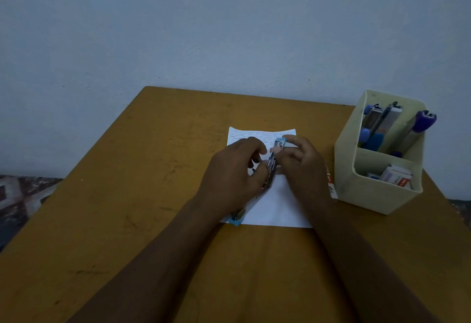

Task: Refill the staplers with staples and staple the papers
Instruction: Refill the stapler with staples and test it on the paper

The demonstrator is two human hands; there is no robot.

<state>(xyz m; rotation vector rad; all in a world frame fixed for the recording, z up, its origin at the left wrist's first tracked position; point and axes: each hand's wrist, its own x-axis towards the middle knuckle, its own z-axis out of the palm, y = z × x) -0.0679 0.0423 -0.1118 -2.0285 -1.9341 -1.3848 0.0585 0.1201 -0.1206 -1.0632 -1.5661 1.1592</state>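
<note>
— What sort of place is this?
— A plain room in a home, or a small office; hard to say which.
— Why?
— A scuffed mustard-yellow surface pushed against a bare pale wall, a cream organiser of staplers, and patterned cloth at the left.

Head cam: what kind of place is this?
Probably a home or small-office desk: a worn wooden table against a bare wall, with an organizer box of staplers and paper.
</note>
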